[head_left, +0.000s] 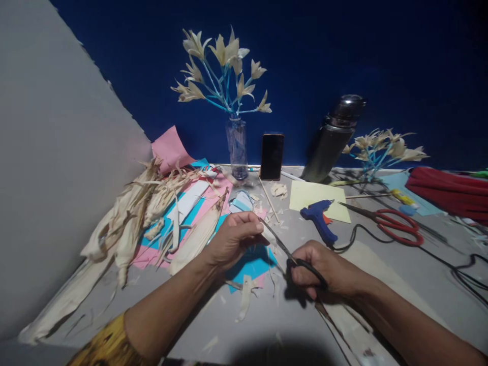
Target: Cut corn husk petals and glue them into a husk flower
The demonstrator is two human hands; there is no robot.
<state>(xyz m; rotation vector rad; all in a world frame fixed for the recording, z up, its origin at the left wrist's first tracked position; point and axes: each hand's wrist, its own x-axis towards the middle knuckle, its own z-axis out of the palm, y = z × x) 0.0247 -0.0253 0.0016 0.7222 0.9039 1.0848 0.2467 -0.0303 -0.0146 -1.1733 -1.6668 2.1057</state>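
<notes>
Black-handled scissors (281, 245) are gripped in my right hand (320, 269), their blades pointing up and left toward my other hand. My left hand (242, 235) pinches a small pale piece of corn husk (269, 234) beside the blade tips; its shape is mostly hidden by my fingers and the scissors. Under my hands lie blue paper (247, 267) and a loose husk strip (246, 297). A long dried husk (202, 236) lies left of my left hand.
Dried husks (129, 218) pile up at left. Behind stand a vase (237, 147) of husk flowers, a phone (272, 157) and a tilted flask (330, 142). A blue glue gun (320, 218) with black cord and red-handled scissors (400, 226) lie at right.
</notes>
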